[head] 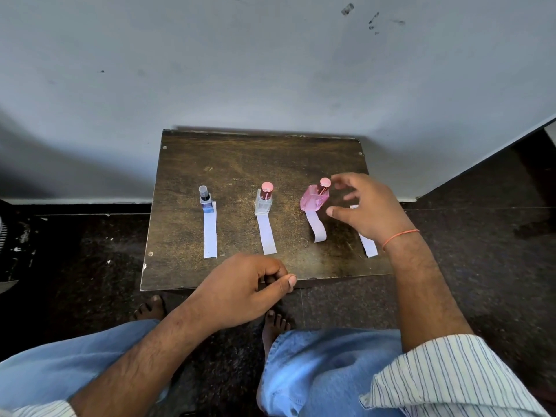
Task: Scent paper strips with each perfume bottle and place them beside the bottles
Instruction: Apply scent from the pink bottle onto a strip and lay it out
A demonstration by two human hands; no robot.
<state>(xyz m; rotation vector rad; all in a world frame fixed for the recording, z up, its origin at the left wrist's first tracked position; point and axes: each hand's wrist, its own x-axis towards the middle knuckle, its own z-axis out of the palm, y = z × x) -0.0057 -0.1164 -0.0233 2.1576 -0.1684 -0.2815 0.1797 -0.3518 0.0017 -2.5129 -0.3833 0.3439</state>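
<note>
Three perfume bottles stand in a row on a dark wooden table (pixel 240 158): a blue one with a grey cap (pixel 206 200), a clear one with a pink cap (pixel 264 200), and a pink one (pixel 316 197) that leans to the left. A white paper strip lies in front of each: left strip (pixel 210 233), middle strip (pixel 266 234), curled third strip (pixel 316 227). A fourth strip (pixel 368 244) lies partly under my right hand (pixel 365 206), which hovers open just right of the pink bottle, fingers spread near its cap. My left hand (pixel 243 288) rests at the table's front edge, fingers curled, holding nothing.
The small table stands against a pale wall. The floor around it is dark stone. My bare feet (pixel 275 325) and knees in light blue trousers are below the front edge. A dark object sits at the far left edge of the view.
</note>
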